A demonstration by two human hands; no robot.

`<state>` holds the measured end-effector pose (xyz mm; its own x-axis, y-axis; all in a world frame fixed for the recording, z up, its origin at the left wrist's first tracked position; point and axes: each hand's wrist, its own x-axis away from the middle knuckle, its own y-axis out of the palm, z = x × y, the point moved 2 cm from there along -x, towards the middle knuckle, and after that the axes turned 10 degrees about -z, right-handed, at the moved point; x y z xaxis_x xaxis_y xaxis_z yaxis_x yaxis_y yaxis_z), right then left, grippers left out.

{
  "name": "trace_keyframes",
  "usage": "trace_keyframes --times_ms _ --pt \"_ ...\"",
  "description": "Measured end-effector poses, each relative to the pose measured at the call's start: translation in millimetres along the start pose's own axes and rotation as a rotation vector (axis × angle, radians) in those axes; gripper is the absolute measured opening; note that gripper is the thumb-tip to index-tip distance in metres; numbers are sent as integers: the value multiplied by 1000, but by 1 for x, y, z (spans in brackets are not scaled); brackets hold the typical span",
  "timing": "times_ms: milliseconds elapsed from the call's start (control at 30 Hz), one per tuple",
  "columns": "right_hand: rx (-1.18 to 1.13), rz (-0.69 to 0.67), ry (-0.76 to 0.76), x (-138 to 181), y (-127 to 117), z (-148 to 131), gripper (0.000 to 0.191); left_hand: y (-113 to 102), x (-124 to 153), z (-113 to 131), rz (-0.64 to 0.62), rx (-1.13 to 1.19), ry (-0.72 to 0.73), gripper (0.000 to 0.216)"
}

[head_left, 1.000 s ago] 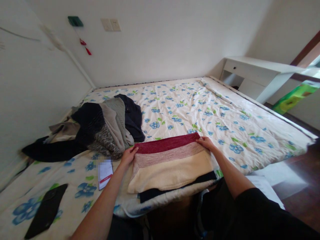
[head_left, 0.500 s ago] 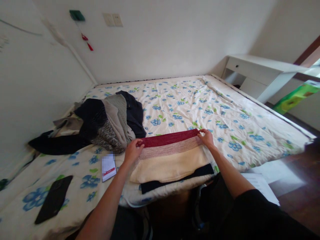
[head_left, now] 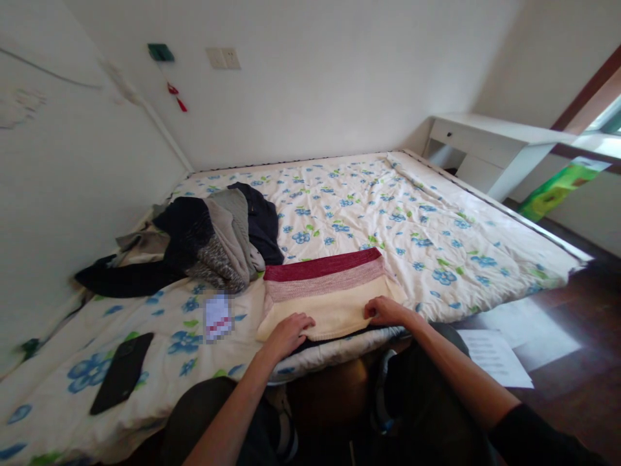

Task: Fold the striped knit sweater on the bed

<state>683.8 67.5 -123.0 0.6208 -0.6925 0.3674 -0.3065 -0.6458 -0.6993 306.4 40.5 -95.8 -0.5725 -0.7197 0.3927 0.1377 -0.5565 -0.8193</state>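
A folded knit sweater (head_left: 325, 285), banded dark red, pink and cream with a dark layer under it, lies at the near edge of the bed (head_left: 388, 213). My left hand (head_left: 290, 330) rests on its near left edge with fingers curled onto the cream knit. At the near right edge, my right hand (head_left: 383, 310) has its fingers closed over the cream hem. Both forearms reach in from below.
A heap of dark and grey clothes (head_left: 213, 239) sits left of the sweater. A small card (head_left: 217, 317) and a black phone (head_left: 121, 372) lie on the flowered cover. A white desk (head_left: 490, 145), a green box (head_left: 553, 191) and a paper sheet (head_left: 492, 356) on the floor are at right.
Both hands have come back from the sweater's far red edge to its near cream edge. The sweater looks shorter front to back, its dark bottom layer now mostly covered.
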Motion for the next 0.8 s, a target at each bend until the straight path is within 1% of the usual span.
trace_keyframes --times_ms 67,133,233,300,367,433,467,500,600,633,700,800 --pt "-64 -7 18 0 -6 -1 21 -4 -4 -2 -5 23 12 36" --pt "-121 -16 2 2 -9 0 19 -5 -4 -3 -43 64 23 31" --pt "-172 -87 -36 6 -5 4 14 -2 1 -6 -113 77 14 34" --pt "-172 -129 -47 6 0 8 16 1 4 -7 -151 78 10 38" --pt "-163 -117 -43 3 4 11 18 1 4 -8 -182 125 13 42" --pt "-159 -52 -39 -1 5 13 17 0 1 -11 -179 204 11 49" --pt "-152 -2 -37 -4 3 12 16 -1 -3 -13 -143 230 8 53" --pt "-138 60 -32 -8 1 11 17 -3 -8 -14 -79 236 10 57" --pt "-55 295 -8 -24 -7 7 29 -7 -32 -17 185 143 39 59" --pt "-25 350 -8 -32 -9 4 34 -7 -43 -17 254 96 42 58" --pt "25 411 -9 -50 -8 1 44 -5 -69 -16 329 19 15 57" --pt "84 427 73 -75 2 -1 56 -2 -107 -18 355 -36 -99 65"
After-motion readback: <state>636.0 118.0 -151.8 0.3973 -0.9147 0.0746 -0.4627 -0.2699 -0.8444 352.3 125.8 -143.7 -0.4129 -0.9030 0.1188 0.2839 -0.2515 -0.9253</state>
